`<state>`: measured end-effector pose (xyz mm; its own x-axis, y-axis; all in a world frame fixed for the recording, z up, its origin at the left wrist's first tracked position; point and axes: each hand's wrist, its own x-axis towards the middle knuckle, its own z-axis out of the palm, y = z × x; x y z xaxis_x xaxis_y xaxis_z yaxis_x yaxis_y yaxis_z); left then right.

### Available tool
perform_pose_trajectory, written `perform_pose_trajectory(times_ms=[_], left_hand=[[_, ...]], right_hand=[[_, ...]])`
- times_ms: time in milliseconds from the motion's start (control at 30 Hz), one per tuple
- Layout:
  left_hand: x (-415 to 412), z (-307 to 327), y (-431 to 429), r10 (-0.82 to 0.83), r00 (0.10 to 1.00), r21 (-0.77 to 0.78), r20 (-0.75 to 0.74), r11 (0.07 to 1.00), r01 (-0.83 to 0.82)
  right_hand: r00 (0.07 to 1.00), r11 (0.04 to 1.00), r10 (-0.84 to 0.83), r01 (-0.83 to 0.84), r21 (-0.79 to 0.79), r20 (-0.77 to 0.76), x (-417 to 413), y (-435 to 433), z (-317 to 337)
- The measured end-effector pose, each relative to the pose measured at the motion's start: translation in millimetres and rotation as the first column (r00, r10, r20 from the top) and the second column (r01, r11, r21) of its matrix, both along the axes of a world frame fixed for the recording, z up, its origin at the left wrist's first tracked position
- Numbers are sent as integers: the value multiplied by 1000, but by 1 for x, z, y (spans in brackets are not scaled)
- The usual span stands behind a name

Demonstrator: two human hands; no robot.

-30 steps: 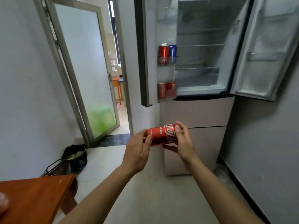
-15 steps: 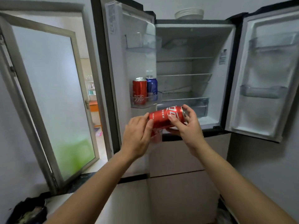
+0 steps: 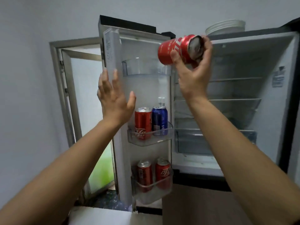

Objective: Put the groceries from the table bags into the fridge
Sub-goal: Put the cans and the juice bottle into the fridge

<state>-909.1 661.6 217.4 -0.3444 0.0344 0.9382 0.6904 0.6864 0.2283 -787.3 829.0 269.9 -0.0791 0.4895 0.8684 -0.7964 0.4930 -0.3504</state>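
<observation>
My right hand (image 3: 194, 73) grips a red cola can (image 3: 176, 50), tilted on its side, raised just above the top bin (image 3: 146, 67) of the fridge's open left door. That top bin holds nothing. My left hand (image 3: 113, 96) is open with fingers spread, in front of the door's left edge. The middle door bin (image 3: 150, 135) holds a red can (image 3: 142, 122) and a blue can (image 3: 159, 120). Two red cans (image 3: 153, 174) stand in the bottom door bin. The fridge interior (image 3: 235, 103) shows bare glass shelves and a clear drawer.
White plates (image 3: 225, 26) are stacked on top of the fridge. The right fridge door (image 3: 295, 95) stands open at the frame edge. A frosted glass room door (image 3: 82, 111) stands open behind the left fridge door. Grey walls close in on both sides.
My right hand lifted the red can from waist level up beside the top door bin. My left hand let go of the can and opened. The view tilted up and came closer to the fridge.
</observation>
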Motion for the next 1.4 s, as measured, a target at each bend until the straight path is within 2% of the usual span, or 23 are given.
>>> perform_pose_trajectory(times_ms=[100,167,300,433,533,667,867,967,1033,1100,1167,1233,1267,1333,1400], left_hand=[[-13,15,9,-52,983,75,177,996,40],[-20,17,13,-110,975,90,193,991,94],[-26,11,12,-89,986,69,141,994,80],[-32,10,9,-87,988,50,130,995,81],[-35,8,6,-96,987,32,127,995,93],[-36,7,6,-101,988,43,117,994,97],[-35,8,6,-96,985,38,143,995,91],[-33,8,4,-107,983,35,151,994,102],[-33,8,3,-111,981,36,158,994,106],[-32,7,2,-119,979,34,164,993,115],[-34,5,0,-149,977,27,152,989,147],[-36,1,-7,-191,974,10,125,981,192],[-38,-3,-12,-198,974,3,109,980,199],[-37,-17,-25,-165,982,17,97,986,164],[-29,-43,-38,-112,987,54,112,993,106]], right_hand=[[991,981,-124,129,147,-42,-28,10,42],[990,964,-136,138,229,-24,-44,15,60],[956,897,-239,151,417,168,-66,18,85],[830,810,-373,73,582,414,-89,25,99],[752,822,-309,-98,562,582,-99,25,110],[642,812,-260,-258,523,721,-94,15,127],[447,706,-446,-357,611,776,-95,-9,146],[328,716,-460,-412,563,825,-100,-13,150],[301,736,-412,-447,508,860,-101,-11,149],[357,754,-352,-439,488,865,-95,-7,142],[539,777,-329,-312,547,775,-84,-9,127],[743,793,-383,-41,608,549,-76,-12,104],[808,786,-422,99,610,413,-73,-14,87],[871,776,-457,291,559,181,-66,-19,43],[874,774,-485,404,487,46,-66,-22,-11]])
